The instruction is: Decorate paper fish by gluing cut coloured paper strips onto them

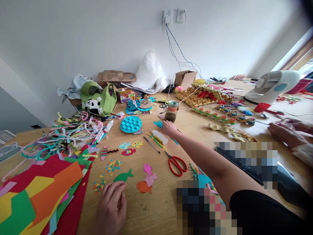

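My left hand [112,205] rests palm down on the wooden table, fingers loosely stretched, the tips at the lower edge of a green paper fish [123,176]. My right arm reaches across the table. My right hand [168,128] is closed beside a blue paper scrap [158,124], just in front of a lidded glass jar [171,112]; what its fingers hold, if anything, is hidden. Near it lie a white glue bottle [160,137], a grey pen [151,144] and red-handled scissors [177,164]. Pink and orange paper fish [144,187] lie right of my left hand.
Coloured sheets [41,199] cover the left front, with pipe cleaners [66,133] behind. Decorated fish [128,151] and a blue woven paper disc [130,124] lie mid-table. A white fan [274,85] and painted egg-carton strips [215,115] stand right, near another person's hands [285,132].
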Available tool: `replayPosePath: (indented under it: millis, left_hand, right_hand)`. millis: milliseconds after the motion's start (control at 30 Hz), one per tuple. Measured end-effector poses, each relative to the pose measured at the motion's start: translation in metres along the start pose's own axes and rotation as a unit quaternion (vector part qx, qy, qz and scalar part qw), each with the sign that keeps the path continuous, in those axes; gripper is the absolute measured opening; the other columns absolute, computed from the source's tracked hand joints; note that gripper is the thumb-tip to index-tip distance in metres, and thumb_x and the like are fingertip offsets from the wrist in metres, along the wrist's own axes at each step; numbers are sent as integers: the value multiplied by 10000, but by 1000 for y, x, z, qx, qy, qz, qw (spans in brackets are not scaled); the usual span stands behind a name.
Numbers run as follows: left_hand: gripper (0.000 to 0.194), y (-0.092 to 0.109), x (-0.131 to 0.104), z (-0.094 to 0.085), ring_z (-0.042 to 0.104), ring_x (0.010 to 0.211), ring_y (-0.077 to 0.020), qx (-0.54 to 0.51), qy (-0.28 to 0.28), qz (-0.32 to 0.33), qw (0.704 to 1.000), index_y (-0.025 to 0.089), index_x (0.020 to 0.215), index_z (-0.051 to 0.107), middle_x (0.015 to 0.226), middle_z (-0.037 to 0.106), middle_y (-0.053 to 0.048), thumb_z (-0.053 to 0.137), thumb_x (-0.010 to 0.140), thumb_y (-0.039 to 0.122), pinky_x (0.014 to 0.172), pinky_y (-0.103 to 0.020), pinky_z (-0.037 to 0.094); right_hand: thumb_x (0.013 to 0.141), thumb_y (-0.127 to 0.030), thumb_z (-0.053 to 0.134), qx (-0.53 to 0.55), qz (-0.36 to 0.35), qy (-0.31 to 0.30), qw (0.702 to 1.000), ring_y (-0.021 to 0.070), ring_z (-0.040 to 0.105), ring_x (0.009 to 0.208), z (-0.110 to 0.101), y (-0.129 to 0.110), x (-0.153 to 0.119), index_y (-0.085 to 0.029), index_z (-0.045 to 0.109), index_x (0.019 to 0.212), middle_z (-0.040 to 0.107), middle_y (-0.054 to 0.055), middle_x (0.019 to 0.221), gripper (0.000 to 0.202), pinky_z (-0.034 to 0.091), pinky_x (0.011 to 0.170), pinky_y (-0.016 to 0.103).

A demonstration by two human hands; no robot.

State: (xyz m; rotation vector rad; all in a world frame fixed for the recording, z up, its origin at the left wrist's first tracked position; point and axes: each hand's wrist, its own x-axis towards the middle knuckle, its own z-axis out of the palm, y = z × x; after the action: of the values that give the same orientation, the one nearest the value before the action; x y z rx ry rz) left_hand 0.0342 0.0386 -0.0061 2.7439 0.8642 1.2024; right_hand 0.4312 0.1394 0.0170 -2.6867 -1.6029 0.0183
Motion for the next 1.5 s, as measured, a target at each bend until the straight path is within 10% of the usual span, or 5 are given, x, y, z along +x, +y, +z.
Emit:
replayPosePath:
  millis: [333,800,1500]
  left_hand:
    - [202,2,2,-2,613,883,-184,-2,-1,-4,1000,179,988,645,943,676,-61,491,871,123,828,-310,477]
    - [230,4,0,-2,612,889,-210,-18,-8,-34,999,203,1014,641,955,677,-64,494,858,119,815,-356,492]
    - [256,9,0,-2,608,909,-217,-14,-13,-53,998,192,1010,655,973,680,-70,487,847,88,832,-375,496]
  right_hand:
    - [891,-365,508,6,5,2,1000,291,595,1097,-12,9,-1,-139,603,1172,625,173,1215,374,480,809,325]
    - [836,-354,598,3,47,-47,998,251,639,969,-29,108,-47,-142,693,1034,704,130,1063,305,457,742,294]
    - [872,-505,573,113,-78,-15,990,258,583,1107,-30,9,-90,-139,553,1218,652,142,1160,504,426,905,314]
